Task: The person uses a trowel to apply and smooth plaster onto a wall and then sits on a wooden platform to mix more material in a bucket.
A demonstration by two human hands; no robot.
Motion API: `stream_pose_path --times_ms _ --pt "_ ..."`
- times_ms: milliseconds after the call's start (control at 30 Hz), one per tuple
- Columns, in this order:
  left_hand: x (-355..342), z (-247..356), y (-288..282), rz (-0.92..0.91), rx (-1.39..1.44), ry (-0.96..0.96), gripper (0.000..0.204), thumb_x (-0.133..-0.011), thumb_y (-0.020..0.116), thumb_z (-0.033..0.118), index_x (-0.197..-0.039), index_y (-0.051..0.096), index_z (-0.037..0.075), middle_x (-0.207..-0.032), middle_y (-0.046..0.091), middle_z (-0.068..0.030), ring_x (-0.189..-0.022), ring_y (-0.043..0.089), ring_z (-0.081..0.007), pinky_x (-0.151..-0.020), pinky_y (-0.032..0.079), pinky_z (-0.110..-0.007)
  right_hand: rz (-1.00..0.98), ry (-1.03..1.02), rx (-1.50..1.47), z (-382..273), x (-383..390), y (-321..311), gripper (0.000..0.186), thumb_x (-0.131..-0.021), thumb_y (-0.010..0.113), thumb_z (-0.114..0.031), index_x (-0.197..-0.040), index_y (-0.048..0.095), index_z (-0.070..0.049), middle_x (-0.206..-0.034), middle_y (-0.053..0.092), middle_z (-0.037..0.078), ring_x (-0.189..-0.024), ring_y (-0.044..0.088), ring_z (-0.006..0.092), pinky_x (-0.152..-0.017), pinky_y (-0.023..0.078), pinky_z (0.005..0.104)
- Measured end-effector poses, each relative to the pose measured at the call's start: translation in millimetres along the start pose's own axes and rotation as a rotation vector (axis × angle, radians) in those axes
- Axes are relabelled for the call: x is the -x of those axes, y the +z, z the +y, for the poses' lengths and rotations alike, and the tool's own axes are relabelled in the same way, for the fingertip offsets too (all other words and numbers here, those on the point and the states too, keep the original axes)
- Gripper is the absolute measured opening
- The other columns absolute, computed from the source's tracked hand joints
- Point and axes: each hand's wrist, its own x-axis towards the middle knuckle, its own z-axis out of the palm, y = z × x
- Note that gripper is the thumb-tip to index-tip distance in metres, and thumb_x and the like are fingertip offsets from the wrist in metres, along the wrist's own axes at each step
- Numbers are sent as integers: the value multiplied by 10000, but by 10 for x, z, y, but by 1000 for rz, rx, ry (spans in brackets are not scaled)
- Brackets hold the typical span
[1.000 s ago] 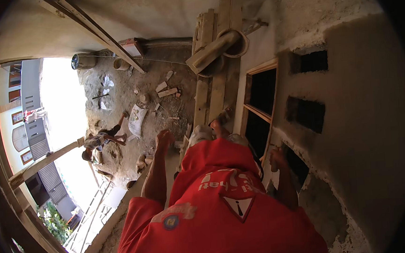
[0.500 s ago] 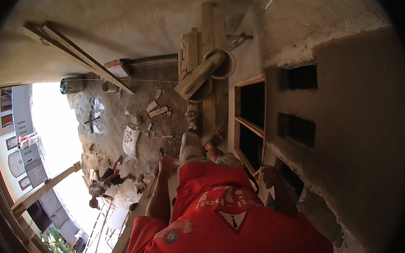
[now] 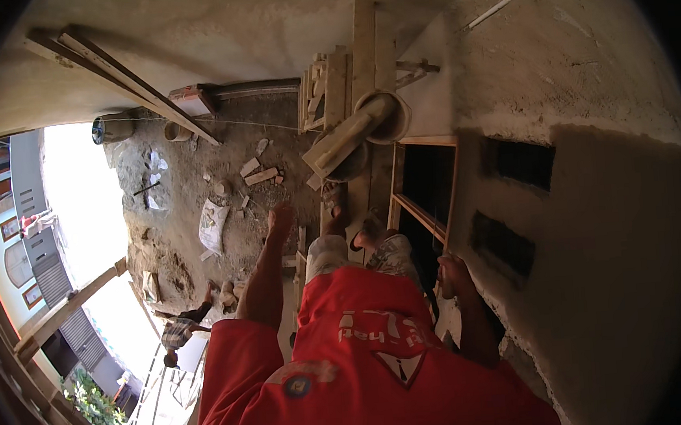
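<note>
I look down past my red shirt to my feet [image 3: 365, 230] on a narrow wooden plank platform [image 3: 364, 45]. My left hand [image 3: 280, 217] is raised over the platform's left side, loosely open, with nothing visible in it. My right hand [image 3: 453, 276] is closed on a tool handle, apparently a trowel, beside the plastered wall [image 3: 594, 218]; its blade is mostly hidden behind my arm. Beyond my feet, a mortar-crusted round tub [image 3: 398, 129] has a short board [image 3: 336, 146] lying across it.
A wooden window frame [image 3: 452, 173] and rough openings [image 3: 522, 160] line the right wall. Below left, a person [image 3: 179, 330] bends near a ladder [image 3: 152, 403]. A sack [image 3: 213, 225] and rubble lie on the dirt floor [image 3: 164, 225]. Long timbers [image 3: 126, 81] slant at the upper left.
My left hand has risen forward along the platform and my feet have shifted as I step. My right hand still grips the tool. The person below has moved down and to the right in view.
</note>
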Motion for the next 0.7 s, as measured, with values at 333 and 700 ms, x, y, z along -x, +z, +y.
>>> stream_pose_path --times_ms 333,700 --pt "-973 208 435 -73 -682 350 297 -887 554 216 -1117 657 58 -1172 650 -163 -1106 617 -330 -922 499 -422 -232 281 -326 -289 -1019 886 272 -905 643 -257 -1079 519 -89 -744 582 52 -605 589 166 -536 510 344" --pt "-1939 47 1610 -117 -689 269 458 -825 605 283 -1217 587 48 -1224 591 -224 -1174 544 -421 -983 439 -503 -383 167 -256 17 -1851 1362 273 -934 602 -277 -1061 515 -52 -708 570 68 -568 583 198 -522 511 371"
